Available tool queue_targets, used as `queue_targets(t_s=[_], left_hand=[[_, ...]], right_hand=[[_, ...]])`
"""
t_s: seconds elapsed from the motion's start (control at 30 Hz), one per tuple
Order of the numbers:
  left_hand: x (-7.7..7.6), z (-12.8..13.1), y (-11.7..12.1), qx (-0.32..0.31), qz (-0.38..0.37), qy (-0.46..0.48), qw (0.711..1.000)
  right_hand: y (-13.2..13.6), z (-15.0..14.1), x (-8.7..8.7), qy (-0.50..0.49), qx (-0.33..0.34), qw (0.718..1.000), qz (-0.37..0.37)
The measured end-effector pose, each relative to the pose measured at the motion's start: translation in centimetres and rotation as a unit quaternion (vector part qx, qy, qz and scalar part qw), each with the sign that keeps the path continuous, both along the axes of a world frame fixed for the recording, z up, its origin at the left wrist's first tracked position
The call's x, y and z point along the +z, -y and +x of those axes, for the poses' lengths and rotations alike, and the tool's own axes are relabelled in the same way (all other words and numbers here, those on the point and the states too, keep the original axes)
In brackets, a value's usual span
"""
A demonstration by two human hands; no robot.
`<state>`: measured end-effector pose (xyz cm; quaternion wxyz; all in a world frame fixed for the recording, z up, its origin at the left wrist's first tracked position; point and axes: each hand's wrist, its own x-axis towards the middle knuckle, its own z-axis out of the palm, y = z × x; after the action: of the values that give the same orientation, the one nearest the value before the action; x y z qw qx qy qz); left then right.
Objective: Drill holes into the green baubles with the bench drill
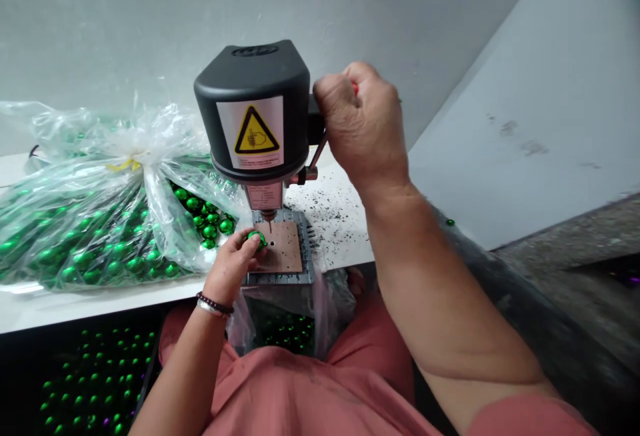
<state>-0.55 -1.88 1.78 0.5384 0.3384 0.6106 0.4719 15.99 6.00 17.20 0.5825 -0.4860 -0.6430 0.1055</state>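
Head view: the left hand (235,256) has its grip closed on one shiny green ball (257,239), pinched between thumb and fingers above a copper-coloured board (287,259); whether the ball touches the board I cannot tell. Just beyond this grip, to its right, hang the drill bit (271,227) and, below it, a hole (272,243) in the board. That small sideways gap between ball and bit is the relation that counts. The ball is round, so it offers no long axis, and the left hand is the nearer one. The right hand (367,113), higher and to the right, is clenched around the lever of the drill press (253,103), a bit of red showing between its fingers.

Left of the left grip, a clear plastic bag (163,236) with a yellow tie (131,164) lies on the tabletop (353,249), full of green balls; several uncovered balls (210,231) sit between it and the grip. Below the left forearm, a dark container (20,369) holds spaced green balls. Beneath the grip, toward the lap, hanging plastic (325,309) surrounds more green specks, too small to make out.
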Motion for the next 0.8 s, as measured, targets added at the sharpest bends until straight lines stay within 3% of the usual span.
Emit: queue_targets(t_s=[0.13,0.37,0.8], left_hand=[[-1.1,-0.2,-0.7,-0.036,0.033,-0.169,0.984],[-1.2,0.3,-1.1,-0.066,0.059,-0.325,0.942],[-0.4,1.2,-1.2,-0.096,0.066,-0.421,0.9]], right_hand=[[-1.1,-0.1,0.1,-0.015,-0.003,1.0,-0.015],[-0.9,0.1,-0.6,-0.047,0.054,0.997,0.024],[-1.1,0.1,-0.9,-0.07,0.065,0.995,0.034]])
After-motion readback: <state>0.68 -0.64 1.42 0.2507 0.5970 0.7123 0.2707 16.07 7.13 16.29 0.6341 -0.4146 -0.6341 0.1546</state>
